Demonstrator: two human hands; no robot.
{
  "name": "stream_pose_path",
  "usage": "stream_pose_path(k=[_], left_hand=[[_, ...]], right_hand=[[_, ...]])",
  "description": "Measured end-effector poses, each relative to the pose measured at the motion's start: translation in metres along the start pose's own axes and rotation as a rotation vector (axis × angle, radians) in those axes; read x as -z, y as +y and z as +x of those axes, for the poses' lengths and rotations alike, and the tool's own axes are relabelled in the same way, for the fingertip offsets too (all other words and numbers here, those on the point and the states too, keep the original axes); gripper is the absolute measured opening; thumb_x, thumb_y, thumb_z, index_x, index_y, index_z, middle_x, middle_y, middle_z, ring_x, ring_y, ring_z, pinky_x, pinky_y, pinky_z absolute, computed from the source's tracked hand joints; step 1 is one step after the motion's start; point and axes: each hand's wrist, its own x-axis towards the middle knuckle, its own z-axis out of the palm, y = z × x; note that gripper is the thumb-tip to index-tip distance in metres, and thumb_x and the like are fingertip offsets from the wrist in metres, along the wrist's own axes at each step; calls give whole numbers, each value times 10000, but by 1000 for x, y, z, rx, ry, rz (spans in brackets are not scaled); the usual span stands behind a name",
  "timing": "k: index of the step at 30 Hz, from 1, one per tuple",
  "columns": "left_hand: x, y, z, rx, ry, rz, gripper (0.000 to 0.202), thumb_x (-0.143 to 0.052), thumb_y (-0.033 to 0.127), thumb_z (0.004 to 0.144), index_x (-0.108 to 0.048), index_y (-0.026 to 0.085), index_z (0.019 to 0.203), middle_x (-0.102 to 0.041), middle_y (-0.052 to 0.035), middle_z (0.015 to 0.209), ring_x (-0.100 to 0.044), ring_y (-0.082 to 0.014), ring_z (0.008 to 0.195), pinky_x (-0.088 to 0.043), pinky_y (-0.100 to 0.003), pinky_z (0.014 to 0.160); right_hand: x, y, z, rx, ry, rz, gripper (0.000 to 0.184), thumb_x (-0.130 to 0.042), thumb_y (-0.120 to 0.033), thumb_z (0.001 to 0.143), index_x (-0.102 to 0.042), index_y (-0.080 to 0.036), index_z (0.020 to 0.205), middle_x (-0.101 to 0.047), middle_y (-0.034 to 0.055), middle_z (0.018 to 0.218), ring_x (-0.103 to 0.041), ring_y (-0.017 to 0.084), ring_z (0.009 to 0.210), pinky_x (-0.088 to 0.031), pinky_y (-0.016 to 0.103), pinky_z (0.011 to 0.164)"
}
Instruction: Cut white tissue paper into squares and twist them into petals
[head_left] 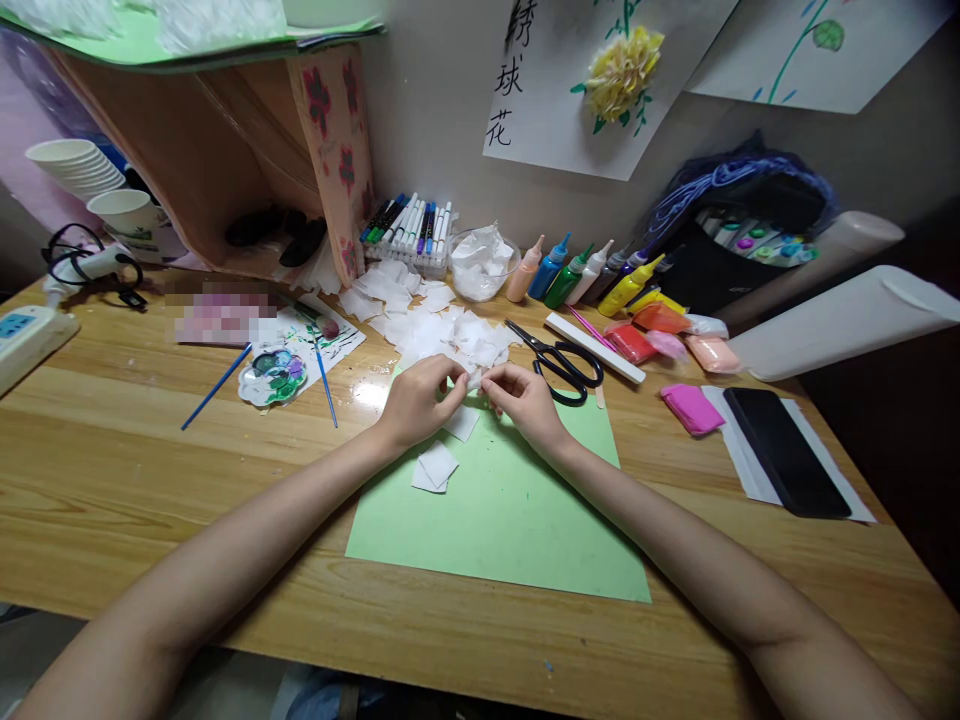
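My left hand (422, 398) and my right hand (523, 398) meet above the far part of a green paper sheet (510, 520). Thumb and fingers of each are pinched on a small piece of white tissue paper (475, 380) between them; much of it is covered by the fingertips. Just beyond lies a loose heap of white tissue pieces (435, 330). A few white squares (435, 467) rest on the green sheet below my left hand. Black-handled scissors (566, 370) lie beside my right hand, blades pointing away to the left.
Left of the heap are a paint palette (271, 376), brushes (216, 388) and a power strip (34, 340). Behind stand markers (411, 228), a clear bowl (484, 262) with white tissue and several paint bottles (577, 270). At right are clay packets (691, 408) and a phone (786, 450).
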Motion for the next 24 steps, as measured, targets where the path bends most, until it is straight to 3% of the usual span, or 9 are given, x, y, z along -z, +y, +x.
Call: stream_pose_path(k=[7,12,17,24], left_hand=[[2,3,2,67,43,26,128,-477,218,859,-521,177,745,-567,3,711,-494,-115,633,-372,-247,608],[1,1,0,-7,25,31,161,-509,270,864,-517,177,733,-558,12,688,-488,-104,614,-361,-234,585],[1,1,0,-79,-59,9,155,-476,272,887,-521,174,777,-560,-2,716,-491,-111,637,-375,-234,597],[3,1,2,41,-24,-111,178,-463,315,890,-500,182,779,-534,-1,717,-479,-115,632,-373,-234,562]], right_hand=[[0,3,2,-8,0,72,244,-567,-416,796,-521,-180,756,-558,-8,708,-454,77,496,-374,218,456],[-1,2,0,-16,-74,29,327,-512,-505,823,-511,-182,773,-508,-25,659,-460,88,525,-384,222,496],[-2,0,-4,54,-65,-106,314,-519,-476,838,-462,-195,711,-416,-41,608,-403,103,553,-324,232,515],[0,-2,-3,70,1,-57,321,-506,-471,846,-449,-200,684,-373,-44,577,-339,104,522,-283,240,497]])
